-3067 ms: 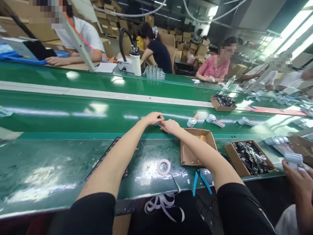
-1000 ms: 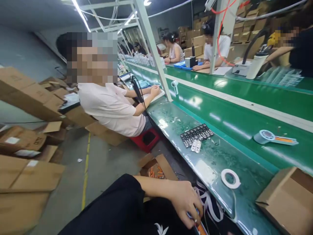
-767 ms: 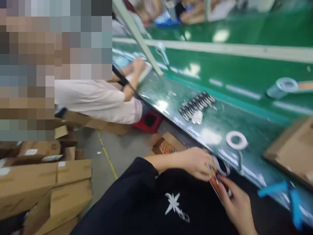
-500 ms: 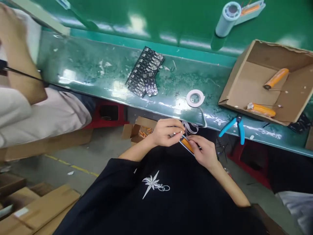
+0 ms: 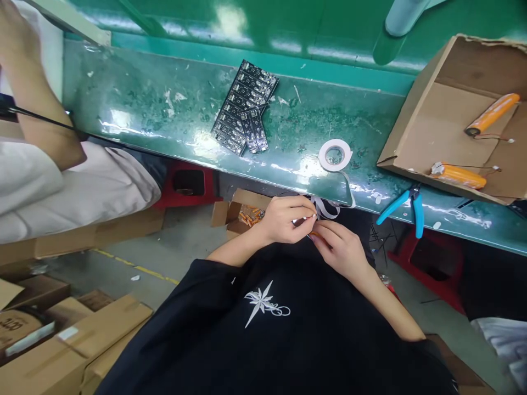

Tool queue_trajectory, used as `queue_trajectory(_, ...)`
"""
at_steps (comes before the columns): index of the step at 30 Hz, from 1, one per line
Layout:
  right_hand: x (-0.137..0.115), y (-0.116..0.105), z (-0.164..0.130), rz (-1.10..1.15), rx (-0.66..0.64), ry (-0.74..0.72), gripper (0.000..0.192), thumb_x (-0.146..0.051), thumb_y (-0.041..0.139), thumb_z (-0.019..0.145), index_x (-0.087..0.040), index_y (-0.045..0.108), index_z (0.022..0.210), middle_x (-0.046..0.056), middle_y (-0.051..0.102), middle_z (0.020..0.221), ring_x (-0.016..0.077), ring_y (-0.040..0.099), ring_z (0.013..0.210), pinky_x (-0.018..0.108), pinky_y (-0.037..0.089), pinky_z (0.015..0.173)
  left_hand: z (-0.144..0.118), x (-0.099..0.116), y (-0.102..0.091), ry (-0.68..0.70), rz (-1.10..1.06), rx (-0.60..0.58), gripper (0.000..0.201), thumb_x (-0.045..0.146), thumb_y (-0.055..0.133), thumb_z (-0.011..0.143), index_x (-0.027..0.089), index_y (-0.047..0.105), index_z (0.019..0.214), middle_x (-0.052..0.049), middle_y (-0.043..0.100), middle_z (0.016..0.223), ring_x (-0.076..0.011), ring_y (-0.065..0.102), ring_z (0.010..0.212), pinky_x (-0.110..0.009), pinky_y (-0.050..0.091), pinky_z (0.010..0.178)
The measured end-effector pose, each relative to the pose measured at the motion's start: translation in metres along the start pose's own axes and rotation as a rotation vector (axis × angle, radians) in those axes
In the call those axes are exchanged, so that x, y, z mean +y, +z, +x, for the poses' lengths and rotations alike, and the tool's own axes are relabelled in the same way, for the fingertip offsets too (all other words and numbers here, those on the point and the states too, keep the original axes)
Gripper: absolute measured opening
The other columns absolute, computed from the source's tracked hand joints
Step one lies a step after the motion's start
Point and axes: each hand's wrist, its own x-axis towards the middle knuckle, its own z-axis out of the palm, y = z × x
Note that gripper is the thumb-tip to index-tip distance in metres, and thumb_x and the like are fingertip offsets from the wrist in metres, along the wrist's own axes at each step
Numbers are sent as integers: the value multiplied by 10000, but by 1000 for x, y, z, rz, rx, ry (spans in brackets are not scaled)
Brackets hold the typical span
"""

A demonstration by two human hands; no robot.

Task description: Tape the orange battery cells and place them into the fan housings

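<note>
Left hand (image 5: 289,220) and right hand (image 5: 344,249) pinch a mostly hidden part (image 5: 316,235), probably light and fragile; hold its edges.

Left hand (image 5: 290,219) and right hand (image 5: 340,247) (earlier above the green belt (image 5: 313,24)) now work near the black shirt (image 5: 313,307), newly hiding most of the orange cell (image 5: 317,234).
</note>
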Motion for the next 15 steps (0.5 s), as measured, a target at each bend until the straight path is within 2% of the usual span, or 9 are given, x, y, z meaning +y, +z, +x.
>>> queue_trajectory(4, 0, 3, -2, -43, -38, -3, 224, -221, 604, 1107, -264, 797, 1211, 91, 815, 1208, 259, 804, 1055, 396, 697, 936, -3, 1, 2, -64, 37, -39, 229, 174, 605, 975, 195, 748, 796, -31, 816, 871, -123, 755, 729, -216, 600, 662)
queue_trajectory(9, 2, 7, -4, -31, -101, 16, 172, -228, 585, 1106, -222, 747, 1166, 111, 803, 1178, 251, 805, 983, 351, 691, 780, -7, 1, 6, -83, 64, -128, 238, 190, 609, 976, 198, 752, 786, -2, 817, 881, -111, 748, 729, -213, 575, 649)
queue_trajectory(15, 2, 14, -8, 84, -106, 96, 90, -200, 611, 1066, -233, 693, 1083, 113, 779, 1120, 279, 777, 1011, 408, 677, 873, -14, 0, 12, -149, 121, -247, 274, 242, 580, 969, 222, 768, 771, 11, 829, 909, -127, 760, 770, -241, 552, 648)
